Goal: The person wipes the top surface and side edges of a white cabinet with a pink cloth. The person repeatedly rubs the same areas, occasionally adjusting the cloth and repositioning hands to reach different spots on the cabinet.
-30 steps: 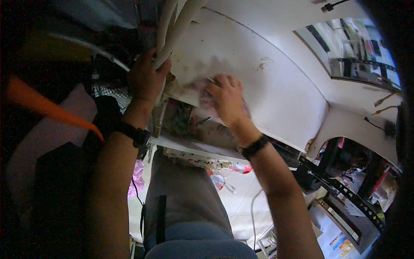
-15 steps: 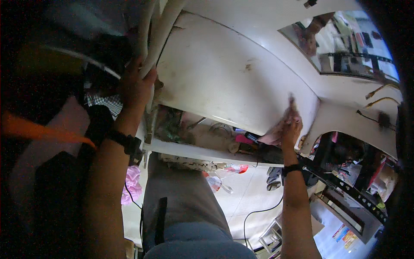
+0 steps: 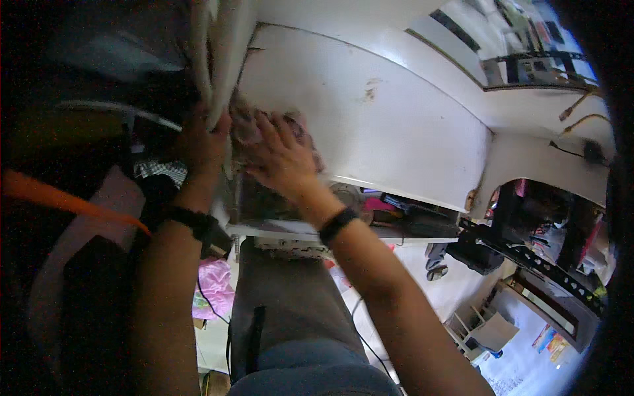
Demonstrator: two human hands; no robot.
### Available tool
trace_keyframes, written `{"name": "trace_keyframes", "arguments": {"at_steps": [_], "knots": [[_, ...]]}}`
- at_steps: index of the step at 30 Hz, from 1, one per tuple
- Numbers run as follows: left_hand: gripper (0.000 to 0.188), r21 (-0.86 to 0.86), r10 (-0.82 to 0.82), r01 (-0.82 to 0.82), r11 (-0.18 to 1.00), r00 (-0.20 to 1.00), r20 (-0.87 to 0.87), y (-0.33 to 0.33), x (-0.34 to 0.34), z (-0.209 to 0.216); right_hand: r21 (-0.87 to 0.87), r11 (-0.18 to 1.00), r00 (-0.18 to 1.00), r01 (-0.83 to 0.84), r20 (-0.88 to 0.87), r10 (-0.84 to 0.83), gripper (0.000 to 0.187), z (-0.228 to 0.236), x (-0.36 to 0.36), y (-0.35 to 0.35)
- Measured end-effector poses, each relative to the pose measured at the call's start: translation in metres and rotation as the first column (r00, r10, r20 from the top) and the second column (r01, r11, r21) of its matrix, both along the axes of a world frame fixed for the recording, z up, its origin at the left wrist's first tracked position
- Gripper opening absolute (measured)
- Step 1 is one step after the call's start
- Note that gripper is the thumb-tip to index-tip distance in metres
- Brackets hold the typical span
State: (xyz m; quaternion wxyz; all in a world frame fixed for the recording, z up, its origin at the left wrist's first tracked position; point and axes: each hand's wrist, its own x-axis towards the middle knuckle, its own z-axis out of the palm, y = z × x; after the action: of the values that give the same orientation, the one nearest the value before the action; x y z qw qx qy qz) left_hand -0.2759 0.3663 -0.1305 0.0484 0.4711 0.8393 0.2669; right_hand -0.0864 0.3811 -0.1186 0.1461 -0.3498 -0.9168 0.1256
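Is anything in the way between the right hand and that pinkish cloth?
Nothing that I can see: the right hand lies right on the pinkish cloth, over the white surface. The left hand, at the pale bars, is off to the left, not between them.

The cloth (image 3: 247, 129) lies on the left end of the surface (image 3: 403, 132), beneath the right hand (image 3: 285, 157); the drawer (image 3: 281, 230) sits along the near side, the mirror (image 3: 528, 49) far right.
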Motion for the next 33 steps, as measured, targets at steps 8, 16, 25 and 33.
{"name": "trace_keyframes", "arguments": {"at_steps": [8,16,25,33], "knots": [[0.040,0.110,-0.048,0.032,0.993,0.988,0.146,0.000,0.005,0.004,-0.133,0.970,0.978,0.205,-0.011,-0.208,0.043,0.008,0.116,-0.019],[0.039,0.138,-0.060,0.044,0.989,0.992,0.111,0.002,0.002,0.004,-0.733,0.664,0.820,0.148,-0.284,-0.496,0.053,-0.003,-0.009,-0.107],[0.039,0.199,-0.072,0.041,0.979,0.986,0.152,0.003,0.006,0.006,-0.775,0.479,0.869,0.412,0.176,-0.462,0.046,-0.021,-0.047,-0.125],[0.043,0.207,-0.113,0.086,0.975,0.986,0.122,0.003,0.001,-0.001,-0.663,0.566,0.760,0.490,0.006,-0.650,0.025,-0.033,-0.064,-0.109]]}}
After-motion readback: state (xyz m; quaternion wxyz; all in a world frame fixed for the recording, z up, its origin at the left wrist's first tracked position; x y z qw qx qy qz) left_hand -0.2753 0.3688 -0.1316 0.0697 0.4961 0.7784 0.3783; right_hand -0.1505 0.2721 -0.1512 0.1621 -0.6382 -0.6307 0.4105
